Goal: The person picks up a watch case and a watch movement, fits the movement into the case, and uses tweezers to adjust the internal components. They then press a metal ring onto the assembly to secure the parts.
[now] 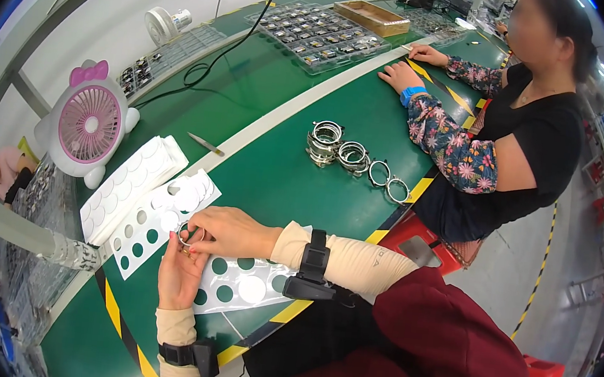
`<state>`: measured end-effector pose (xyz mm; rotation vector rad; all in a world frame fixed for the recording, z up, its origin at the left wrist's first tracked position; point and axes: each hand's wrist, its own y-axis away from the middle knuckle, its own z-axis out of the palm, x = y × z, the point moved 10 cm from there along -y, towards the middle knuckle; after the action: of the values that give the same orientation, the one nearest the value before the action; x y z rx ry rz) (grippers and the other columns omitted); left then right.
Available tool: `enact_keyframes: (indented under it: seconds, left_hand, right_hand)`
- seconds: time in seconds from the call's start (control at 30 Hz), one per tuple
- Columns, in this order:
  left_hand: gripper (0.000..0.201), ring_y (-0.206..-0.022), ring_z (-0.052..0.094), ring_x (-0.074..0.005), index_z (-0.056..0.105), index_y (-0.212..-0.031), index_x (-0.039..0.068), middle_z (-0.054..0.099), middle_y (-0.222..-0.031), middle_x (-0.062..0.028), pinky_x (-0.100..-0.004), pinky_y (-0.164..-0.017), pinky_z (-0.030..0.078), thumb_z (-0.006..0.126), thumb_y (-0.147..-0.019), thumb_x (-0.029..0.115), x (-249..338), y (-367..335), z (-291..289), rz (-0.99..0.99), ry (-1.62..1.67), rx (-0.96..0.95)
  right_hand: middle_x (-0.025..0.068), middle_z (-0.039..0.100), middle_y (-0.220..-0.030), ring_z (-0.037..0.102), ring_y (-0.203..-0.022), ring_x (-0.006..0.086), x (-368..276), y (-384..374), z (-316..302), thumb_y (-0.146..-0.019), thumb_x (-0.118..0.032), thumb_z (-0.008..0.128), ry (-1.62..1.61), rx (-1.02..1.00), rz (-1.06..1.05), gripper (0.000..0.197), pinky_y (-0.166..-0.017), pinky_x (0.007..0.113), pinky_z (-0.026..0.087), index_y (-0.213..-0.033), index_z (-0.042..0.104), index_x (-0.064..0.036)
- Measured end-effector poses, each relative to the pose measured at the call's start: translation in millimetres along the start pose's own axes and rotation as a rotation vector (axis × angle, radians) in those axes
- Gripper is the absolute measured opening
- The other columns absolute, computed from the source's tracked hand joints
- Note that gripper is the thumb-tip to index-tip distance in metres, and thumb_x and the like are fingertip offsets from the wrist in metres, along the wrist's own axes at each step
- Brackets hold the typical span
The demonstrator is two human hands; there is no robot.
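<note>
Nearby, sheets (253, 289) around ring (188, 243); fan (91, 124) beyond

Green workbench (266, 181), hazard tape (111, 305) and trays (322, 67) of what seem small components (320, 34) mark this as a factory workshop

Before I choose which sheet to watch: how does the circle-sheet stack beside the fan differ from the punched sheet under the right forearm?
The circle-sheet stack has several overlapping layers; the punched sheet looks single and flat. The circle-sheet stack shows white circles in place; the punched sheet shows mostly round holes, green beneath, with a white disc. Both are white and lie on the green tabletop.
</note>
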<state>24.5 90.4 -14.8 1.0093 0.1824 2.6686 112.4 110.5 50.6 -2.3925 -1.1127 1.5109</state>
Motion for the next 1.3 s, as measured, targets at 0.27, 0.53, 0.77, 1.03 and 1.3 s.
enact_keyframes:
  seconds: [0.27,0.53,0.77,1.03,1.3]
  left_hand:
    - [0.022,-0.11,0.05,-0.0257,0.051,-0.099,0.001,0.054,-0.109,-0.0154,-0.0349,-0.094,0.042,0.043,-0.094,0.021,-4.8,-2.6,5.2,-0.024,-0.03,-0.045]
    - [0.022,-0.109,0.051,-0.0288,0.052,-0.099,0.0,0.054,-0.111,-0.0201,-0.0382,-0.095,0.041,0.046,-0.093,0.02,1.5,-0.2,0.4,0.022,-0.04,-0.038]
    - [0.02,-0.107,0.052,-0.0212,0.051,-0.103,0.001,0.057,-0.103,-0.0081,-0.0333,-0.093,0.043,0.045,-0.093,0.017,0.7,0.5,4.8,0.008,-0.044,-0.041]
    - [0.02,-0.108,0.052,-0.0251,0.053,-0.098,0.0,0.055,-0.112,-0.0179,-0.0365,-0.093,0.043,0.046,-0.093,0.018,-1.8,2.8,-3.7,0.028,-0.026,-0.022]
    - [0.026,-0.11,0.051,-0.0276,0.051,-0.101,-0.001,0.053,-0.115,-0.0208,-0.0371,-0.097,0.041,0.044,-0.094,0.023,-5.6,-9.2,-9.0,-0.058,0.048,0.036]
  right_hand:
    - [0.0079,0.058,-0.079,0.057,-0.078,0.0256,4.6,2.7,-3.1,-0.074,-0.024,0.061,0.028,0.029,-0.015,0.022,-0.068,0.036,0.045,-0.088,0.057,-0.0071]
    - [0.0093,0.058,-0.078,0.057,-0.078,0.0261,5.7,1.5,-0.3,-0.074,-0.025,0.061,-0.005,0.04,-0.025,0.025,-0.068,0.037,0.045,-0.09,0.057,-0.0064]
    - [0.0089,0.058,-0.078,0.057,-0.078,0.0256,8.0,1.6,0.6,-0.074,-0.025,0.062,0.002,0.035,-0.013,0.026,-0.067,0.036,0.045,-0.091,0.057,-0.0063]
    - [0.0086,0.058,-0.077,0.057,-0.076,0.0257,5.9,6.3,2.1,-0.074,-0.025,0.062,-0.003,0.044,-0.023,0.025,-0.066,0.036,0.044,-0.09,0.057,-0.0064]
    - [0.009,0.059,-0.091,0.059,-0.077,0.0178,-18.9,1.2,-100.9,-0.073,-0.016,0.069,-0.043,0.688,-0.167,0.03,-0.065,0.03,0.047,-0.096,0.057,-0.0027]
